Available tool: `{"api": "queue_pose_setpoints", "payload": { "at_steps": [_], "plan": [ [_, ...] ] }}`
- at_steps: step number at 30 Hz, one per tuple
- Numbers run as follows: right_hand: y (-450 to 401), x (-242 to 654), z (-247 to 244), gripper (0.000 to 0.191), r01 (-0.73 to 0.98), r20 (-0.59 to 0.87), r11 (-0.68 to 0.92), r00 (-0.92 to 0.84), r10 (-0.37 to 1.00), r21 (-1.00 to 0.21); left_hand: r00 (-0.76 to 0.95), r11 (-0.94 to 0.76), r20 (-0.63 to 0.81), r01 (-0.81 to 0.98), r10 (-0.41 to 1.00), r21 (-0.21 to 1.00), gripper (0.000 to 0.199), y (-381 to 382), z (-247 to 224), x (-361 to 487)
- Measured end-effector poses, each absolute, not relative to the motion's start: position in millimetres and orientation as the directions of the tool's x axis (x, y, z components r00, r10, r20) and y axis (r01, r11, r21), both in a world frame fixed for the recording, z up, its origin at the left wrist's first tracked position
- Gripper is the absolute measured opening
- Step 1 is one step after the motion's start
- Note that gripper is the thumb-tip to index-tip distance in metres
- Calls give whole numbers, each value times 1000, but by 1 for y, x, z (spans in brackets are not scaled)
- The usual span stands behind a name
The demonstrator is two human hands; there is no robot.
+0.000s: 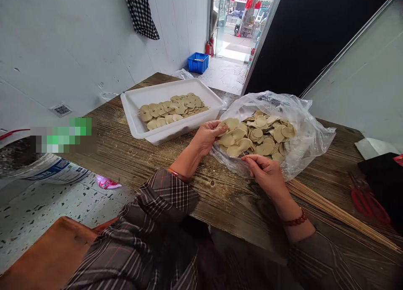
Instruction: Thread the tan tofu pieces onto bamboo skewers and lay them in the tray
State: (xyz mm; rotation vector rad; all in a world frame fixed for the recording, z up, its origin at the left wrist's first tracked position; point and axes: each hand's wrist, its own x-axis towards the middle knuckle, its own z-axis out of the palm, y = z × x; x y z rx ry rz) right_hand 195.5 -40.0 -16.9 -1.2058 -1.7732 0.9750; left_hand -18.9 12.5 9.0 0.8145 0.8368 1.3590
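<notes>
My left hand (206,135) is closed, thumb and fingers pinching a thin, pale tan round slice (230,123) over the near left side of a clear plastic bag (302,134). In my right hand (262,170) the fingers pinch the near end of a thin wooden skewer (244,155). Several slices (239,146) appear threaded along it between my hands; most of the stick is hidden behind them. Loose slices (267,132) are heaped inside the bag. To the left, a white plastic tray (135,130) contains rows of skewered slices (173,107).
Bare skewers (343,212) lie in a bundle on the wooden table (217,197), right of my right hand. Red-handled scissors (367,202) rest farther right. A bucket (56,168) stands at left. On the floor by the doorway is a blue crate (198,64).
</notes>
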Motion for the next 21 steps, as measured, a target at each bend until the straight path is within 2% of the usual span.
{"api": "queue_pose_setpoints", "payload": {
  "at_steps": [5, 9, 13, 16, 19, 21],
  "plan": [
    [-41, 195, -15, 34, 335, 131, 212, -249, 960, -918, 105, 109, -67, -478, 992, 872, 32, 11, 9, -15],
    [-42, 194, -12, 35, 193, 51, 96, -227, 972, -976, 124, 143, -88, -558, 988, 817, 31, 13, 11, -17],
    [-41, 194, -12, 37, 60, 13, 26, -199, 980, -998, 124, 193, -148, -624, 981, 757, 43, 17, 8, -19],
    [-41, 193, -11, 37, 36, 17, 25, -199, 980, -999, 228, 234, -112, -625, 967, 745, 49, 13, 7, -11],
    [-42, 191, -11, 36, 28, 20, 27, -215, 976, -999, 330, 239, -31, -611, 943, 755, 45, 4, 9, 2],
    [-42, 190, -12, 37, 40, 18, 27, -214, 977, -999, 333, 219, -2, -616, 943, 757, 41, -1, 10, 10]
  ]
}}
